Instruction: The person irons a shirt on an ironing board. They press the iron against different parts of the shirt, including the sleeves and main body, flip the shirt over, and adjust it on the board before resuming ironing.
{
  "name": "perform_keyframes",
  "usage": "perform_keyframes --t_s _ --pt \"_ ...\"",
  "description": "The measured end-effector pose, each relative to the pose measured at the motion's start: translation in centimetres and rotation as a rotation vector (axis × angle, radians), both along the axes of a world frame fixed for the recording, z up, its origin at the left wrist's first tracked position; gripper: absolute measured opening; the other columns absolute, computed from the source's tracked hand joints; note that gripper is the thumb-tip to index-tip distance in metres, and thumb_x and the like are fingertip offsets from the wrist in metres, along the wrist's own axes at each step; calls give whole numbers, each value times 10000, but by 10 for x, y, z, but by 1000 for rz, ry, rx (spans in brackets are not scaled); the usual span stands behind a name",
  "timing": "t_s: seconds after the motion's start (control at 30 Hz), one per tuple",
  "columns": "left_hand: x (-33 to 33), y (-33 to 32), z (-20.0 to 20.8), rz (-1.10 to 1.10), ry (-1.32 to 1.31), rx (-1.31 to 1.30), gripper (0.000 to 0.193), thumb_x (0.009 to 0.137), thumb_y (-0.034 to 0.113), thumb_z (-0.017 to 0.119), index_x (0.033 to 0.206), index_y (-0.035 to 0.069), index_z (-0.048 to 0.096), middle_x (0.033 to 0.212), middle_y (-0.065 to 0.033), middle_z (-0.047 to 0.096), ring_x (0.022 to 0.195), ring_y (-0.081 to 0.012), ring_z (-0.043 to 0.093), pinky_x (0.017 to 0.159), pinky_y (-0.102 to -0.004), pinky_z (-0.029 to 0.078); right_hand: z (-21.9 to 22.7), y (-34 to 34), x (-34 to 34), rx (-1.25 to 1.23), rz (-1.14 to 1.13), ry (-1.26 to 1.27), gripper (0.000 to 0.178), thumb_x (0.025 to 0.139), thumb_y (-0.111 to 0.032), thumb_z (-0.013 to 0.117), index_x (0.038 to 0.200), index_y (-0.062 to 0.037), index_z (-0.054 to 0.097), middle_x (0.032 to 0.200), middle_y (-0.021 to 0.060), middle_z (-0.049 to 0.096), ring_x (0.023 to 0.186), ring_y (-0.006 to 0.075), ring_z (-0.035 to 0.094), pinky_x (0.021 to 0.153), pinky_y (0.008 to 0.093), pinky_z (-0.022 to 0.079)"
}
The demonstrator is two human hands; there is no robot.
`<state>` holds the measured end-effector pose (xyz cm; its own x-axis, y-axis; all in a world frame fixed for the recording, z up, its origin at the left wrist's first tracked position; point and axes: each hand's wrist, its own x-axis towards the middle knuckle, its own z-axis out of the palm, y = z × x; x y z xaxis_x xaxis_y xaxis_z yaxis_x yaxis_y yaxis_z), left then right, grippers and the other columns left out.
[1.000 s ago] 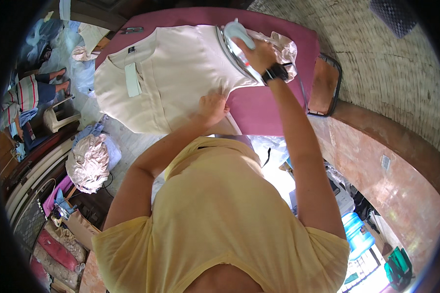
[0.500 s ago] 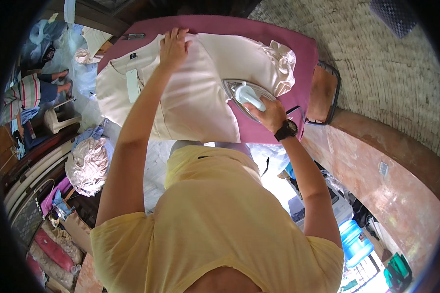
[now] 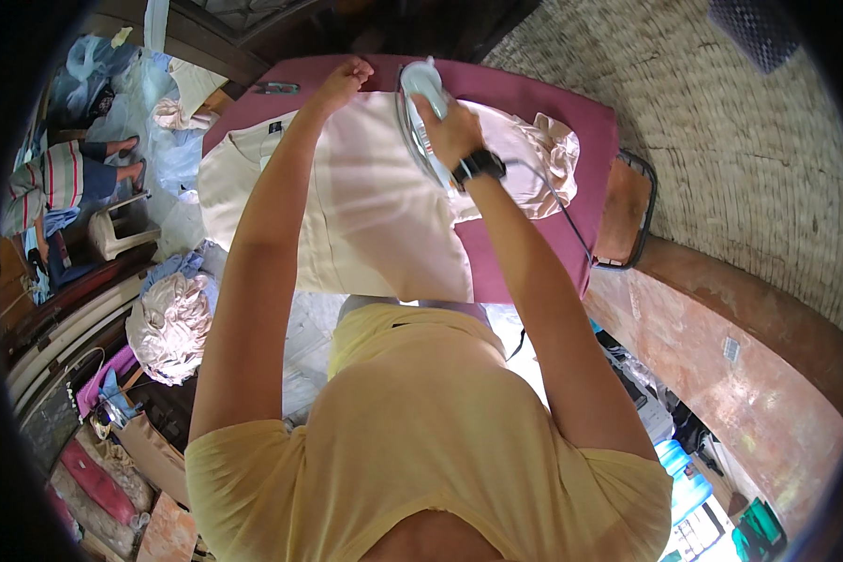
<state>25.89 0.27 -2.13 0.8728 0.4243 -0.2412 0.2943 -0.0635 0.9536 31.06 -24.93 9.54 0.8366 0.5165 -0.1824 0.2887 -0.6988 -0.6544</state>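
A cream garment [image 3: 384, 206] with a gathered, ruffled end [image 3: 557, 145] lies spread over a maroon-covered ironing board [image 3: 590, 122]. My right hand [image 3: 451, 131] is wrapped round the pale handle of a clothes iron [image 3: 423, 84]. The iron stands near the board's far side, its soleplate at the garment's far edge, and its cord trails right past my wrist. My left hand [image 3: 345, 82] is by the garment's far edge, left of the iron. Its fingers are curled together, and what they hold, if anything, is hidden. My left forearm covers part of the garment's neckline.
A small clip-like object [image 3: 277, 88] lies at the board's far left. The board's metal frame [image 3: 648, 201] juts out on the right. A bundle of crumpled cloth [image 3: 169, 328] sits at the left, near a stool [image 3: 117, 229]. Another person's legs [image 3: 112, 169] show at far left.
My right hand has pushed the iron away from me and slightly left, to the garment's far edge. My left hand has gone from lying flat on the cloth to curled fingers.
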Motion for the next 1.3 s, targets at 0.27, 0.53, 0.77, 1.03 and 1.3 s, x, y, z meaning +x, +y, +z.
perform_keyframes --t_s 0.27,0.53,0.77,1.03,1.3 --pt "5 11 -34 -10 -139 165 198 950 263 537 891 75 560 958 -25 618 953 -165 578 860 -312 436 5 11 5 -117 -55 -34 871 800 -785 461 893 50 691 820 236 687 864 396 675 777 474 530" --pt "6 -13 14 -173 199 590 409 864 549 597 943 160 694 1018 -32 587 1014 -214 589 900 -345 436 18 -154 17 -332 171 -113 670 819 -733 512 788 -98 724 516 47 619 566 222 670 611 379 545" --pt "10 -15 24 -209 233 528 352 691 455 822 903 178 768 1093 -28 538 1026 -169 579 901 -303 453 19 -178 27 -148 -137 -159 657 832 -697 513 1116 -129 680 819 137 714 842 299 697 797 414 539" --pt "12 -8 23 -308 266 442 403 709 488 786 948 165 763 1090 -72 577 995 -171 586 814 -319 486 3 -142 25 -104 -106 -29 748 840 -719 481 939 -14 709 752 196 686 829 330 689 801 436 523" --pt "8 -22 55 -283 295 375 386 788 434 730 964 90 735 918 8 679 873 -115 595 777 -279 461 -5 -174 -12 -104 114 -199 512 881 -526 606 1087 -64 689 877 182 703 801 324 692 740 407 543"
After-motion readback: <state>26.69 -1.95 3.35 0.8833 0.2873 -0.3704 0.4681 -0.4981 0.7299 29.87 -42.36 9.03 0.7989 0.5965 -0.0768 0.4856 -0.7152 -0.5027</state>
